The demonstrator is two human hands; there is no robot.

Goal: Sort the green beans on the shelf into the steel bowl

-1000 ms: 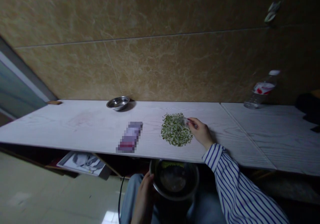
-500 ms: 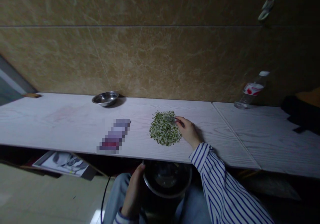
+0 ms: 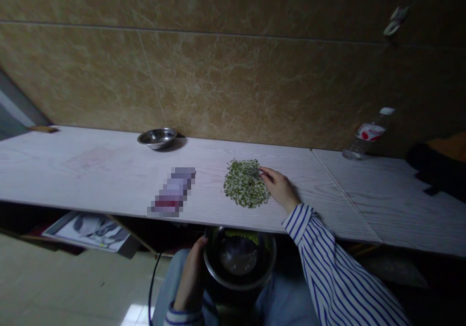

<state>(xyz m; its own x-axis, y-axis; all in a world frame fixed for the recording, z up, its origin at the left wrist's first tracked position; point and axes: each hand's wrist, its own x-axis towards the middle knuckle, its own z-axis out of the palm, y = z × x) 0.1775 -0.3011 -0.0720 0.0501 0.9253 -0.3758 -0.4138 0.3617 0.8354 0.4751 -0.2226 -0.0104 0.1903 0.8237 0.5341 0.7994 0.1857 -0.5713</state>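
Note:
Small green beans or seeds lie spread in a loose patch on the white wood-grain tabletop. At the patch's upper right edge, my right hand pinches a small tool with a greyish flat end; its kind is unclear. Below the table edge, a large metal bowl rests at my lap. My left hand grips its left rim, thumb on top, other fingers hidden. The bowl's inside is dark, with some green at the far side.
A smaller metal bowl stands by the wall. A pixelated flat object lies left of the green patch. A plastic bottle and dark cloth are at the right. An open drawer sits under the table.
The view has shifted slightly. The bowl at my lap is tilted more toward me, and more of its inside shows. My right hand stays at the patch's upper right edge.

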